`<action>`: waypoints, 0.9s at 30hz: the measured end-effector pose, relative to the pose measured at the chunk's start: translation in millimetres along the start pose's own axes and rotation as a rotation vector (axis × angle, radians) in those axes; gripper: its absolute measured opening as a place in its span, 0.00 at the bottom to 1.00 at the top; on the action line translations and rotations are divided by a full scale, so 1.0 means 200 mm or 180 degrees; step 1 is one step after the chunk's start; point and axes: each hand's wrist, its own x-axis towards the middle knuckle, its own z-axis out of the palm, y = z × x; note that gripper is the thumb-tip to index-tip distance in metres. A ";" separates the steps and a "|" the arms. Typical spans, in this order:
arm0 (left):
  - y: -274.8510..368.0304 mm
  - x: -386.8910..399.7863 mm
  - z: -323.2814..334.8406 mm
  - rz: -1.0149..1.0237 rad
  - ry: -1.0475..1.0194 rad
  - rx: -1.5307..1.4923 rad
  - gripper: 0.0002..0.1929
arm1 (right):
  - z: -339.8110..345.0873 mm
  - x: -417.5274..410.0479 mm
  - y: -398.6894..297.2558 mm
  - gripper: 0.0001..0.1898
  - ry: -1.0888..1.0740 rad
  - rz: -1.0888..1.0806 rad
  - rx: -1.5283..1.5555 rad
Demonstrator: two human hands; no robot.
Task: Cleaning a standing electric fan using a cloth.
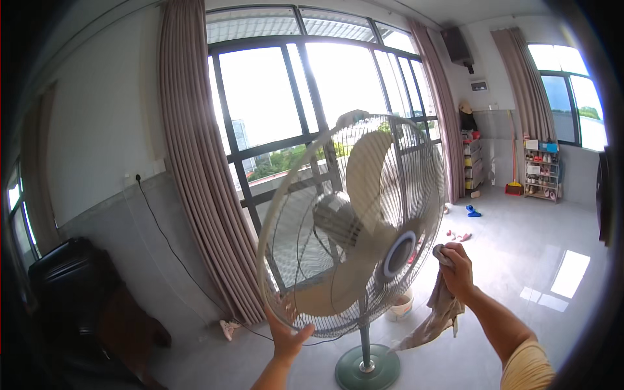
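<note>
A large pedestal fan (399, 253) with a wire cage and pale blades stands before me on a round green base (368, 368). My left hand (287, 334) grips the lower left rim of the cage, its thumb in front and its other fingers partly hidden behind the wires. To the right of the cage, my right hand (456, 273) is closed on a greyish-brown cloth (434, 319), which hangs down towards the fan base. A bunched end of the cloth sticks out above the fist, near the cage's front.
Behind the fan stand a bucket (402, 307) and a tall window with curtains (195, 146). A power cord (170, 239) runs from the wall to the floor. Slippers (473, 211), a shoe rack (541, 175) and a dustpan (514, 188) are at the right; a black leather seat (73, 278) is at the left.
</note>
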 end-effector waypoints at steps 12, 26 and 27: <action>0.64 0.31 0.08 -0.0785 0.0638 0.0169 0.31 | -0.26 0.38 -0.32 0.08 -0.0052 0.1952 0.1002; 1.14 1.40 0.85 0.1682 -0.1834 0.2678 0.16 | -0.27 1.42 -0.45 0.15 -0.1039 0.0363 0.0929; 1.14 1.42 0.88 0.1665 -0.1842 0.2724 0.16 | -0.26 1.46 -0.45 0.18 -0.1201 0.0515 0.0980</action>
